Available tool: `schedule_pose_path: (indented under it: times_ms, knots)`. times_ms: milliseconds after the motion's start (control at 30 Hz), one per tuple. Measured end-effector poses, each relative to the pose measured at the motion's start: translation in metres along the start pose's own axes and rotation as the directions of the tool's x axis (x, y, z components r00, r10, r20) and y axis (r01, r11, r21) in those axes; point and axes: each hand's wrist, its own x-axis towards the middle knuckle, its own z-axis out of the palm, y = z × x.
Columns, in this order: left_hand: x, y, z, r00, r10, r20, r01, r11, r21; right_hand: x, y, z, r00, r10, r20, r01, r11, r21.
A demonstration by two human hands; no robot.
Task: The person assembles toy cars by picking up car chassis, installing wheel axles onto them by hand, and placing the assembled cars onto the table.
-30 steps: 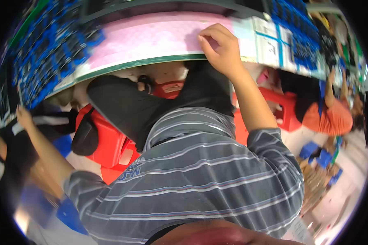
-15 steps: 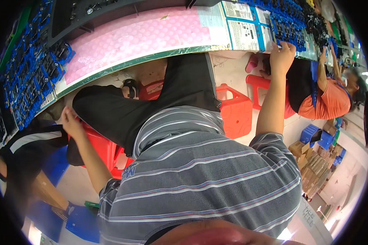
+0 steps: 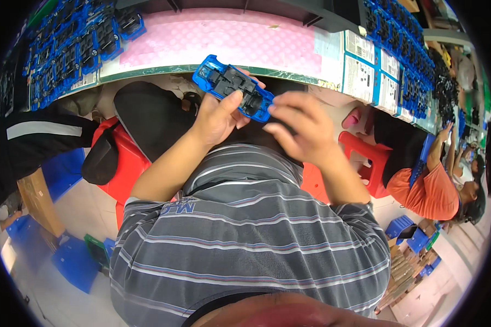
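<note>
A blue toy car body with a black interior part fitted in it is held tilted above my lap, before the table's front edge. My left hand is closed round its middle, thumb on the black part and fingers behind. At the car body's right end is my right hand, slightly blurred, with thumb and fingers apart. Its fingertips come up to the blue edge; whether they touch it is hard to tell.
Rows of similar blue-and-black car bodies stand on the table at the left and right. Between them lies a pink bubble-wrap sheet, with a dark tray behind. Co-workers sit on both sides; red stools stand below.
My right hand has come back from the car bodies at the right, and a car body is now before me. My left hand has risen from beside my leg and closed round it.
</note>
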Motion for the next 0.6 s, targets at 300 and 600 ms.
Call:
schedule_pose_path:
  times_ms: [300, 600]
  knots:
    - [-0.023, 0.031, -0.042, 0.991, 0.066, -0.117, -0.038, 0.972, 0.231, 0.184, 0.122, -0.047, 0.953, 0.302, -0.011, -0.285, 0.886, -0.367]
    - [-0.037, 0.025, -0.047, 0.983, 0.115, -0.144, -0.086, 0.977, 0.195, 0.195, 0.155, -0.033, 0.968, 0.251, 0.012, -0.208, 0.829, -0.519]
